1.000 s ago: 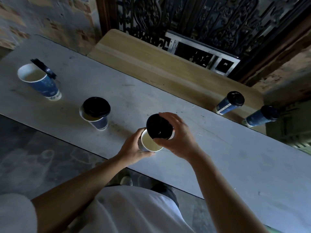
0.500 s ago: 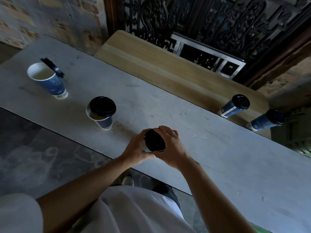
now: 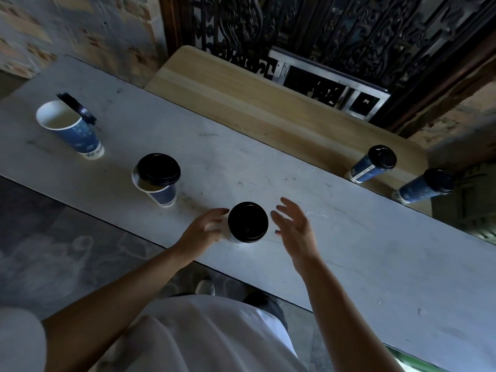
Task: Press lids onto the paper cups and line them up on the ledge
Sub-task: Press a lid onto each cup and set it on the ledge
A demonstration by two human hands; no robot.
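A paper cup with a black lid [image 3: 248, 222] seated on it stands on the grey stone table [image 3: 362, 253] near its front edge. My left hand [image 3: 204, 232] wraps the cup's left side. Just right of the lid, my right hand [image 3: 295, 228] hovers with fingers spread, touching nothing. Further left, a blue cup [image 3: 163, 194] carries a lid [image 3: 159, 169] lying askew on its rim. At the far left an open blue cup [image 3: 77, 135] has a lid [image 3: 77, 107] leaning on its rim. Two lidded cups [image 3: 371, 165] [image 3: 424, 186] stand at the right end of the wooden ledge [image 3: 268, 108].
The wooden ledge runs behind the table, below a dark ornate metal grille [image 3: 322, 36]. A brick wall [image 3: 67, 28] rises at the back left. The floor [image 3: 53, 251] lies beyond the table's near edge on the left.
My right hand brought the lid over the cup, pressed it down, and has now lifted off to the right with fingers spread. My left hand stayed on the cup.
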